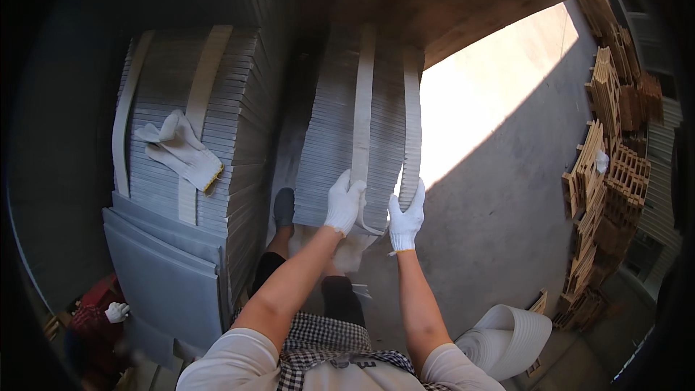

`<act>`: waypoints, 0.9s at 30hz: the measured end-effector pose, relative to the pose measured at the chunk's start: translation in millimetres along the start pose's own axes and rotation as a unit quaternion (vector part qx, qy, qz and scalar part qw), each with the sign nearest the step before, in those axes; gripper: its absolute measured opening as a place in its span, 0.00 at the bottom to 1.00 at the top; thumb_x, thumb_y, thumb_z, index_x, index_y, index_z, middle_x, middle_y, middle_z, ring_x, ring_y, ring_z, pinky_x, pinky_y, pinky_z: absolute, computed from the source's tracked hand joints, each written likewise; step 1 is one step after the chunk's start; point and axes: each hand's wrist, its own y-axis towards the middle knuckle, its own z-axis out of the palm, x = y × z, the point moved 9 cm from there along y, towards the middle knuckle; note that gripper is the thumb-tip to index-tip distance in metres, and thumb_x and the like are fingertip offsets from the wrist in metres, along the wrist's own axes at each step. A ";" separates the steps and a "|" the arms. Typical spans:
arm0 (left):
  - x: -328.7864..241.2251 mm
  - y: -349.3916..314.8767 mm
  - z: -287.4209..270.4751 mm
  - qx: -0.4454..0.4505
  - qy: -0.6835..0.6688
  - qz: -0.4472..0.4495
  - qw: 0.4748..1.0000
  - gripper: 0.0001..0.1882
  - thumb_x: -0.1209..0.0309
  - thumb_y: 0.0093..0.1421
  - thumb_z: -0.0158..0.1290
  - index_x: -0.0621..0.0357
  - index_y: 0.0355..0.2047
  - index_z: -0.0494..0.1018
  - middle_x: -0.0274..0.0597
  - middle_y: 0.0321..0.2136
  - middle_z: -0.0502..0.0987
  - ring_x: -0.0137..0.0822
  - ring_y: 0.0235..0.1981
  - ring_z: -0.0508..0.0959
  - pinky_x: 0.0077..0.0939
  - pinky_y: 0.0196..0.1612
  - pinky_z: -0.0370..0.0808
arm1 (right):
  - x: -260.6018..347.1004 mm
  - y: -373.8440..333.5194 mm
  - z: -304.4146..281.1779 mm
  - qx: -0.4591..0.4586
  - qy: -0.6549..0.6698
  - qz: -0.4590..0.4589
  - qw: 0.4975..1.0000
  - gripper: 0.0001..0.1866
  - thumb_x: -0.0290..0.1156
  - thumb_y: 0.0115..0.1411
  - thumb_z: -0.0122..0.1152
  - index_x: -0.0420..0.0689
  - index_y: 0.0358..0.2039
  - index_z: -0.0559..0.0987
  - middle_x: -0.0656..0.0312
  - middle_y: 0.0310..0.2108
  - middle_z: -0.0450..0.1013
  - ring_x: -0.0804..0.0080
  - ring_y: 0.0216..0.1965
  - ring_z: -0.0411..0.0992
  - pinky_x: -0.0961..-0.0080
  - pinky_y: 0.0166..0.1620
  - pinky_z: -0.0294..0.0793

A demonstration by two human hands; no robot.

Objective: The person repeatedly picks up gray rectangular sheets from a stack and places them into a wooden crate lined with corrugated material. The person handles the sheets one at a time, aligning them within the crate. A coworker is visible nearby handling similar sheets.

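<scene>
Tall, tightly layered stack of thin, dull-grey sheets point(333, 123) ahead, beside a strapped bundle point(168, 80) on the left. Down its face, two flat off-white strips point(364, 101), with gloved right hand point(407, 224) around one and left hand point(344, 206) against the other, grip unclear.

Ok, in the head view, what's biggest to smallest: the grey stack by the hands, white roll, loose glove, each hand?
1. Grey stack
2. White roll
3. Loose glove
4. Left hand and right hand: too alike to rank
</scene>
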 end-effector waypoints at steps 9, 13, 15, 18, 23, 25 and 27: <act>30.4 22.6 -60.9 -0.091 0.145 0.033 0.985 0.17 0.73 0.61 0.51 0.62 0.50 0.75 0.36 0.26 0.75 0.23 0.19 0.70 0.22 0.21 0.68 | -24.8 39.1 52.1 0.084 -0.133 0.020 0.987 0.41 0.41 0.60 0.61 0.43 0.69 0.55 0.43 0.50 0.75 0.46 0.49 0.75 0.58 0.51 0.73; 70.0 61.2 -97.2 -0.121 0.236 0.029 0.964 0.17 0.70 0.60 0.51 0.61 0.49 0.75 0.44 0.30 0.78 0.32 0.24 0.76 0.28 0.27 0.72 | -53.6 51.6 79.9 0.156 -0.267 0.023 0.951 0.43 0.47 0.61 0.59 0.39 0.68 0.53 0.39 0.43 0.76 0.40 0.44 0.75 0.53 0.47 0.73; 59.5 71.2 -85.9 -0.119 0.299 0.114 0.940 0.18 0.68 0.60 0.51 0.61 0.50 0.75 0.51 0.34 0.80 0.43 0.32 0.79 0.34 0.36 0.74 | -61.8 60.7 88.1 0.165 -0.296 0.027 0.940 0.43 0.47 0.61 0.58 0.36 0.68 0.52 0.40 0.40 0.77 0.42 0.42 0.76 0.54 0.47 0.74; 62.1 81.3 -81.7 -0.104 0.369 0.030 0.923 0.22 0.64 0.60 0.52 0.58 0.53 0.72 0.58 0.42 0.80 0.56 0.44 0.79 0.43 0.48 0.73 | -78.2 61.6 95.7 0.166 -0.307 0.072 0.934 0.45 0.48 0.60 0.61 0.37 0.68 0.52 0.41 0.46 0.75 0.43 0.45 0.75 0.54 0.46 0.74; 49.3 73.1 -87.1 -0.118 0.374 -0.027 0.919 0.22 0.61 0.60 0.53 0.54 0.54 0.71 0.59 0.44 0.79 0.59 0.47 0.78 0.46 0.51 0.72 | -35.7 44.1 89.7 0.030 -0.379 -0.057 0.923 0.45 0.49 0.56 0.66 0.40 0.67 0.59 0.43 0.61 0.64 0.43 0.61 0.63 0.49 0.59 0.64; 51.1 72.6 -88.6 -0.133 0.382 -0.032 0.914 0.22 0.62 0.60 0.53 0.55 0.54 0.71 0.59 0.44 0.79 0.59 0.47 0.78 0.46 0.51 0.72 | -12.1 32.7 94.5 0.008 -0.374 -0.146 0.916 0.43 0.49 0.55 0.68 0.41 0.66 0.62 0.43 0.63 0.62 0.42 0.63 0.59 0.48 0.62 0.59; 51.9 76.1 -93.9 -0.145 0.373 -0.015 0.916 0.21 0.62 0.60 0.53 0.57 0.52 0.72 0.58 0.43 0.80 0.58 0.48 0.78 0.45 0.51 0.72 | 10.2 15.0 105.3 0.023 -0.347 -0.224 0.910 0.41 0.47 0.55 0.68 0.42 0.64 0.64 0.42 0.62 0.62 0.39 0.63 0.59 0.48 0.64 0.56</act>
